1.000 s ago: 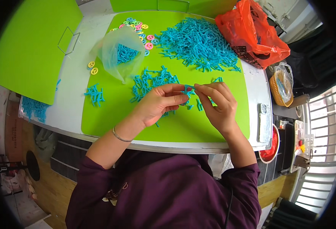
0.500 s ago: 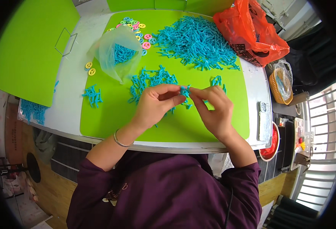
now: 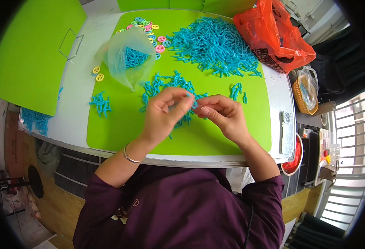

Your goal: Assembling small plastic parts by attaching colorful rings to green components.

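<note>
Above the green mat (image 3: 228, 139), my two hands meet fingertip to fingertip. My left hand (image 3: 161, 112) pinches a small turquoise plastic piece (image 3: 195, 103) between thumb and forefinger. Fingers of my right hand (image 3: 226, 116), closed with the thumb bent in, grip the same piece from the right; its exact shape is mostly hidden. Just behind the hands lies a loose heap of turquoise plastic pieces (image 3: 172, 81). To its left is a smaller cluster (image 3: 101, 103), and to the right a few forked pieces (image 3: 235, 91).
A large turquoise pile (image 3: 215, 45) covers the mat's far right, beside a red plastic bag (image 3: 273, 37). A translucent bag (image 3: 128, 76) holds more pieces, near coloured rings (image 3: 159, 48) and yellow rings (image 3: 100, 77). A phone (image 3: 287, 133) lies by the right edge.
My hands have shifted slightly left and lower. The left hand has tilted upward with the piece, and my right hand's fingers have curled in more.
</note>
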`<state>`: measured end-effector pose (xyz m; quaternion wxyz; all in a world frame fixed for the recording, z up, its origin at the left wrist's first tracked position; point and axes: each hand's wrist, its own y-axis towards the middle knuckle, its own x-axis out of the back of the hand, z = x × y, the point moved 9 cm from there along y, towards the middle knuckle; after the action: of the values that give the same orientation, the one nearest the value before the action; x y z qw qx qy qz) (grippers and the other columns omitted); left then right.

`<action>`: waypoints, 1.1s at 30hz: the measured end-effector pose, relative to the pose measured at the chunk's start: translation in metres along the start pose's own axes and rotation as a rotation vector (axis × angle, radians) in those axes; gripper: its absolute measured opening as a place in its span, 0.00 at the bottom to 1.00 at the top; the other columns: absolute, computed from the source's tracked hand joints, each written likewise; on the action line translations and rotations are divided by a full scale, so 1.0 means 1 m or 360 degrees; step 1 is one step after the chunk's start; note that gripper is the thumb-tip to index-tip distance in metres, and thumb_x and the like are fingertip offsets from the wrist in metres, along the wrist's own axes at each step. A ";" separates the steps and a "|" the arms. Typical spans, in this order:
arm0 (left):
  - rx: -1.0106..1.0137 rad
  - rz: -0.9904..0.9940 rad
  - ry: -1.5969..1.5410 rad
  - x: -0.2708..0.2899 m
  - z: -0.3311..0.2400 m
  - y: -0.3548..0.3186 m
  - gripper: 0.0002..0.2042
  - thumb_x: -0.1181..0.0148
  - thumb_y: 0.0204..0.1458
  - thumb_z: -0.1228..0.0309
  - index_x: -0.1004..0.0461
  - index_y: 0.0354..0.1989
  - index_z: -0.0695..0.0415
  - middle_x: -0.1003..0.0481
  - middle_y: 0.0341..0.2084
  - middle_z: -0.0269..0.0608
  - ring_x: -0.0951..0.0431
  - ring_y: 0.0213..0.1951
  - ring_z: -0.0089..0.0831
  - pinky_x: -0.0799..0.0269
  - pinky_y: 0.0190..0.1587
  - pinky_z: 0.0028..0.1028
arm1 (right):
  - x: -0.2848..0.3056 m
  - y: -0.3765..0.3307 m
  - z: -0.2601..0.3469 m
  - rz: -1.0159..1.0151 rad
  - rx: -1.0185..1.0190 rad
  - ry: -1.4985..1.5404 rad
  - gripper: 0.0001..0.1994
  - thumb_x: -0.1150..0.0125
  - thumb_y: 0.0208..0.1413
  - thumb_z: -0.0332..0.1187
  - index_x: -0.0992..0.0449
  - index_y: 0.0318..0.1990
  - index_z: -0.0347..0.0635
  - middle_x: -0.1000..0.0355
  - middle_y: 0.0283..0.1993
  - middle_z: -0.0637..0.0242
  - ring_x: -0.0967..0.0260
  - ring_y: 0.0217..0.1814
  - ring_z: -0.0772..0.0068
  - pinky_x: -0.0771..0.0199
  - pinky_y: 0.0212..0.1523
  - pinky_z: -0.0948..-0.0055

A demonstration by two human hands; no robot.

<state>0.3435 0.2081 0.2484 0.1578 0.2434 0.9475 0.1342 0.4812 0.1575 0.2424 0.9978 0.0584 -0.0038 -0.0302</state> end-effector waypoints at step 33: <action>0.0542 -0.0112 -0.0580 0.043 0.019 0.014 0.13 0.38 0.49 0.72 0.27 0.44 0.56 0.26 0.29 0.30 0.28 0.32 0.17 0.33 0.36 0.18 | -0.011 0.036 -0.001 0.0488 0.0214 -0.1327 0.07 0.37 0.44 0.25 0.24 0.33 0.39 0.30 0.33 0.62 0.32 0.39 0.62 0.31 0.40 0.70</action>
<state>0.3202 0.2448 0.2254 0.2873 0.2537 0.9203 -0.0789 0.4722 0.1941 0.2455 0.8980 0.1049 -0.4162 0.0973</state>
